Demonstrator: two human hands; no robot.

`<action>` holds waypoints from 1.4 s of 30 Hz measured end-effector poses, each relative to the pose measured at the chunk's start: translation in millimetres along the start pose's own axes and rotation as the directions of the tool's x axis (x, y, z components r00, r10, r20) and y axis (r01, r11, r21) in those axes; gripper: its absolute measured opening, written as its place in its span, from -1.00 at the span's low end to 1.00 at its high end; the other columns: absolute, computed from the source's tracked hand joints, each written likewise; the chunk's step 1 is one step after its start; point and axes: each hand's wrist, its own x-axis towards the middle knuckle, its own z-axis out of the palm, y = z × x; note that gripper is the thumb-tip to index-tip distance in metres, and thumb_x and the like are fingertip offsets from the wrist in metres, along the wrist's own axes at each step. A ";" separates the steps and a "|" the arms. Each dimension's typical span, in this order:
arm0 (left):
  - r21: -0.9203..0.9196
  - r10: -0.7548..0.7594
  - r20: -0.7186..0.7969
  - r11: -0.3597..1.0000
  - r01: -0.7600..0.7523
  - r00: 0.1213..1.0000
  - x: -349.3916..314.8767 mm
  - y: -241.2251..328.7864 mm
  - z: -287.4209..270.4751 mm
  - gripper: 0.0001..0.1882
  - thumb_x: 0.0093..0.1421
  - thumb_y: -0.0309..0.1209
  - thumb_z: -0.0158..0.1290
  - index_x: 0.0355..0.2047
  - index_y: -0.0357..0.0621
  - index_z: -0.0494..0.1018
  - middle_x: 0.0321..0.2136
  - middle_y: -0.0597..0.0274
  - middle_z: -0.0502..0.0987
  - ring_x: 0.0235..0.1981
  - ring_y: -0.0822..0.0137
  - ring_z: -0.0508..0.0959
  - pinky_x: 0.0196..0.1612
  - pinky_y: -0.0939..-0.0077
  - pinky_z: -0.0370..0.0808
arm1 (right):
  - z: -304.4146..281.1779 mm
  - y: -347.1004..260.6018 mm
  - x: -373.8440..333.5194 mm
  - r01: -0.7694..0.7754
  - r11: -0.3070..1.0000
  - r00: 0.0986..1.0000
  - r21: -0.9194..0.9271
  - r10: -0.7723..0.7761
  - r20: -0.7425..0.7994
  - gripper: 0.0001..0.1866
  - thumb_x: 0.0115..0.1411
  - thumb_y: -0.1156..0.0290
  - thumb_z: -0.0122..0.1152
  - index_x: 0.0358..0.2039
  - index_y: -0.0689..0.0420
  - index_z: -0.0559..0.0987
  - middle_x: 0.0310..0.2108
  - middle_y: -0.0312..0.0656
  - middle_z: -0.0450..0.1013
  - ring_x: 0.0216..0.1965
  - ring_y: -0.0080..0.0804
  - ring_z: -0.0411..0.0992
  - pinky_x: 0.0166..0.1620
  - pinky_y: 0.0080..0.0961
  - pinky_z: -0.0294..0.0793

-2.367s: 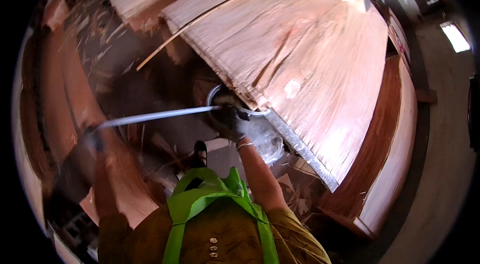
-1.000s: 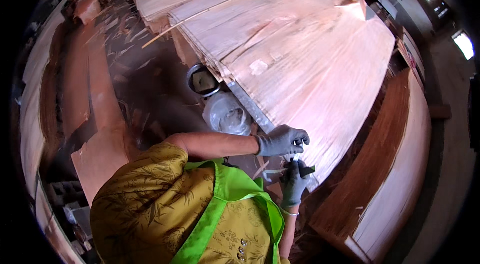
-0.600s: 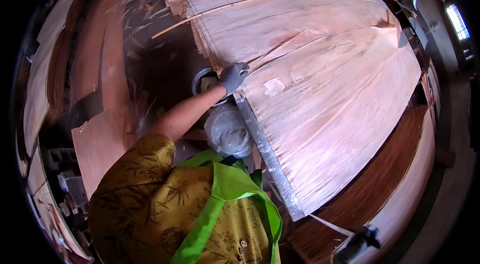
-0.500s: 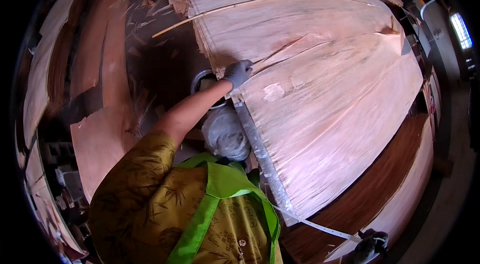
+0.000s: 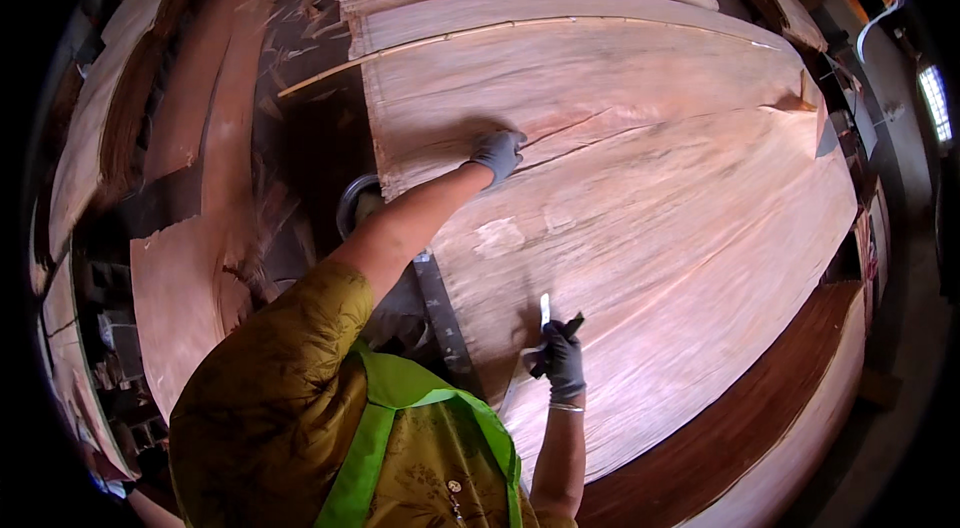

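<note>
A large pale wood veneer sheet (image 5: 660, 218) lies on a stack in front of me, with long splits and dark streaks. My left hand (image 5: 498, 154), in a grey glove, rests on it at the near end of a split. Its fingers are curled closed; what is under the fingertips is hidden. Lower down, over the sheet, my right hand (image 5: 564, 363) in a dark glove is closed around a white strip (image 5: 545, 308), whose end sticks up past the fingers. More of the strip hangs toward my apron. A small dark piece also juts from this hand, its kind unclear.
A thin bamboo stick (image 5: 430, 41) lies across the far part of the sheet. Along the near edge runs a grey metal bar (image 5: 442, 313). A round container (image 5: 352, 200) stands beside my left forearm. More veneer stacks (image 5: 170, 118) lie left, and reddish-brown sheets (image 5: 740, 408) at right.
My right hand has come in from the far lower right to above the sheet, bringing the white strip. My left hand has shifted slightly right and down in view, still at the split.
</note>
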 end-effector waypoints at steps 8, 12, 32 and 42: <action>-0.105 0.084 -0.007 0.991 -0.085 0.996 9.9 -6.0 7.5 -0.83 0.00 -0.28 0.07 -0.39 0.00 0.55 -0.42 0.08 0.56 -0.37 0.06 0.55 -0.27 0.20 0.46 | -14.3 3.7 17.0 -0.126 0.987 0.992 0.097 0.128 -0.014 -0.80 0.16 0.38 0.12 -0.20 0.12 0.52 -0.64 -0.45 0.32 -0.70 -0.69 0.24 -0.65 -0.73 0.21; 0.054 0.181 -0.104 0.983 -0.177 0.978 9.4 22.9 11.9 -0.80 0.00 -0.29 0.07 -0.37 -0.07 0.51 -0.35 0.04 0.52 -0.28 0.06 0.51 -0.25 0.18 0.43 | -7.0 -3.9 15.1 -0.127 0.986 0.992 0.105 0.128 -0.009 -0.75 0.17 0.37 0.12 -0.15 0.14 0.52 -0.64 -0.45 0.32 -0.72 -0.69 0.22 -0.67 -0.74 0.19; 0.056 -0.117 -0.395 0.987 0.151 0.911 -125.9 -21.4 -86.0 -0.79 -0.02 -0.41 0.15 -0.34 -0.16 0.46 -0.37 0.01 0.52 -0.29 0.05 0.51 -0.23 0.25 0.42 | -3.2 3.4 14.7 -0.071 0.995 0.993 0.074 0.077 -0.084 -0.80 0.15 0.32 0.18 -0.26 0.13 0.52 -0.69 -0.44 0.25 -0.79 -0.69 0.16 -0.72 -0.73 0.11; -0.116 -0.298 -0.114 0.951 0.285 0.948 -168.9 -27.6 -85.1 -0.64 0.03 -0.25 0.15 -0.21 -0.19 0.46 -0.46 0.02 0.55 -0.39 0.11 0.55 -0.27 0.29 0.45 | 77.7 -24.7 43.0 0.110 0.963 0.984 -0.248 -0.070 0.164 -0.85 0.20 0.34 0.09 -0.40 0.15 0.52 -0.72 -0.41 0.29 -0.78 -0.73 0.13 -0.71 -0.72 0.06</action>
